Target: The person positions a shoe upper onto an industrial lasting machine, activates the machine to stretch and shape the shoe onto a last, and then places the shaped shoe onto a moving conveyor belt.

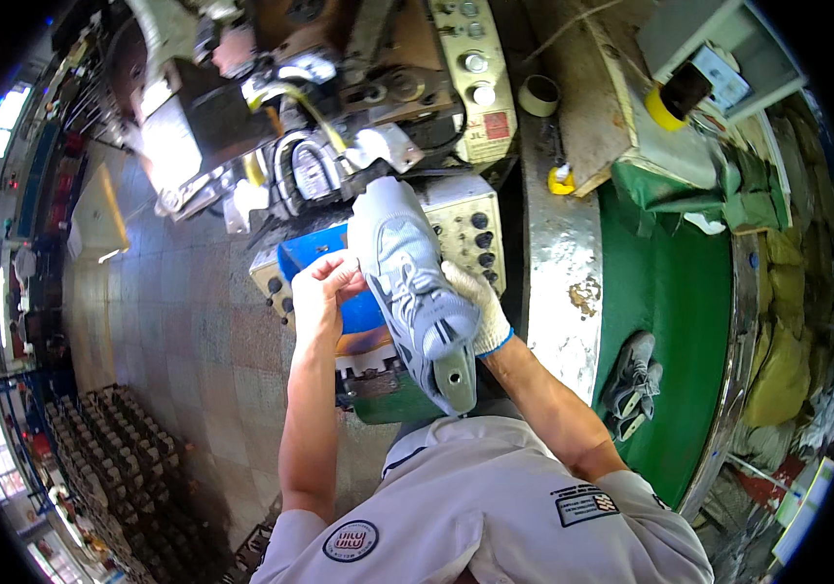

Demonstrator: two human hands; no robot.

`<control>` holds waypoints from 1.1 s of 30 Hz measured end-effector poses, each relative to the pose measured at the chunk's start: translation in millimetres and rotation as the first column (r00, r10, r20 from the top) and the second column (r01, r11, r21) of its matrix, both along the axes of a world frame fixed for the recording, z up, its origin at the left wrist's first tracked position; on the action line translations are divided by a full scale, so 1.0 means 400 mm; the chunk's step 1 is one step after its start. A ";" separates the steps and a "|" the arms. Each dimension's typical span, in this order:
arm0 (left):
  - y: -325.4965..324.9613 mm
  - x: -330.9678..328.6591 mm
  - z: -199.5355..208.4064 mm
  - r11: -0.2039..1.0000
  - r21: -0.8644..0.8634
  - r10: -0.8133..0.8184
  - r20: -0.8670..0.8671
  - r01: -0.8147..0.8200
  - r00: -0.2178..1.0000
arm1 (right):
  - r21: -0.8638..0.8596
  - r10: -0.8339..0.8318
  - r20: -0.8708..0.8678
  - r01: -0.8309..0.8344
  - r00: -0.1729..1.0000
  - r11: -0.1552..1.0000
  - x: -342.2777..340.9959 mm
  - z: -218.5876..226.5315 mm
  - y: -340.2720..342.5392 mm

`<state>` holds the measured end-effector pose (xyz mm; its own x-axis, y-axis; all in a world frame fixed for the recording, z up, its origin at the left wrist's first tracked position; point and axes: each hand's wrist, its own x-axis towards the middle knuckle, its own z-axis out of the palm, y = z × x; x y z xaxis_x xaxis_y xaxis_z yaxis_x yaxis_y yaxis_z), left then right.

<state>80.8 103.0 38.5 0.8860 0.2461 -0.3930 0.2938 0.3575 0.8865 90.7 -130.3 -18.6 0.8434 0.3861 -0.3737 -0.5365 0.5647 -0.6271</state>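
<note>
A grey laced shoe upper is held in front of a machine, tilted, with one end toward my body. A smooth grey piece with a round hole shows at that near end. My right hand, in a white knit glove with a blue cuff, is closed around the right side of the upper. My left hand is bare, its thumb and fingers pinched together at the upper's left edge. Behind the left hand is a blue surface of the machine.
Ahead stands the machine head with metal parts and hoses. Control panels with knobs flank it. On the green conveyor belt to the right lie grey shoes. A loaded rack stands at the lower left.
</note>
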 end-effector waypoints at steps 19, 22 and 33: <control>0.093 0.038 -0.113 0.962 -0.120 0.261 0.146 -0.245 0.954 | -0.011 0.049 0.124 -0.048 0.991 0.999 0.198 0.073 0.341; 0.079 0.036 -0.147 0.917 -0.344 0.236 0.058 -0.203 0.970 | -0.072 0.014 0.149 -0.003 0.989 0.997 0.196 0.047 0.334; 0.078 0.036 -0.126 0.929 -0.342 0.183 0.084 -0.144 0.979 | -0.247 -0.031 0.190 0.078 0.981 0.966 0.178 0.082 0.328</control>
<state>95.1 134.4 -11.8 0.8875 0.2642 -0.3776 0.1117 0.6716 0.7324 162.1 0.9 14.1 0.9235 0.2511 -0.2899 -0.3718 0.4007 -0.8374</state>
